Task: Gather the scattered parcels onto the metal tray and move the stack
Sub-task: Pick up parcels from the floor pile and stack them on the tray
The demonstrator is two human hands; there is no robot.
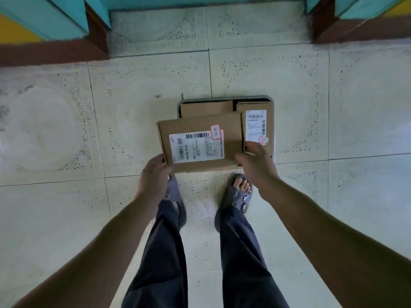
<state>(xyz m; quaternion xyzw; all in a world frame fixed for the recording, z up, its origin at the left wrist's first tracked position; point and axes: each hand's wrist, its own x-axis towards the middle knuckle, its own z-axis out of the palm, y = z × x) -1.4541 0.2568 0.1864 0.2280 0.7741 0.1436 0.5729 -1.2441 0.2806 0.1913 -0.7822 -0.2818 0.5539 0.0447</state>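
Seen from above, the left hand point(155, 172) and right hand point(255, 161) each grip a near corner of a labelled cardboard parcel point(200, 125), held over the near-left part of the metal tray point(226, 97), above two flat parcels point(206, 108) lying inside it.

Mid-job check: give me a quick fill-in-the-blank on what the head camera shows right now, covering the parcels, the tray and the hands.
1. The top parcel, held by the left hand and right hand, has a white label with a sticker outlined in ___.
2. The metal tray lies on the tiled ___.
3. In the tray, the labelled parcel lies to the ___ of the plain parcel.

Missing words: red; floor; right.
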